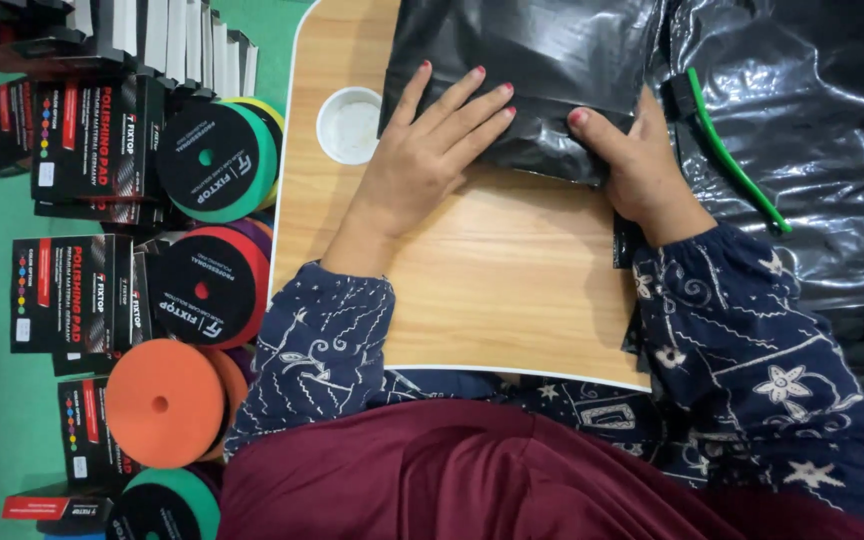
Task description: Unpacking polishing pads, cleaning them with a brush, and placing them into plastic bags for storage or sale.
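Black plastic mailer bag [522,70] lies on the wooden tabletop [492,280], upper centre of frame. Left hand [422,165] flat on its lower edge, 4 fingers [472,100] spread, pressing down, gripping nothing. Right hand [637,165] holds the bag's lower right corner, thumb on top, other fingers hidden underneath. Bag looks soft, slick, light, crinkly; probably best held at edges or corners. White round lid [350,125] just left of it. Green-handled tool [737,160] on black sheeting [812,150], right. Foam pads [167,400] stacked far left.
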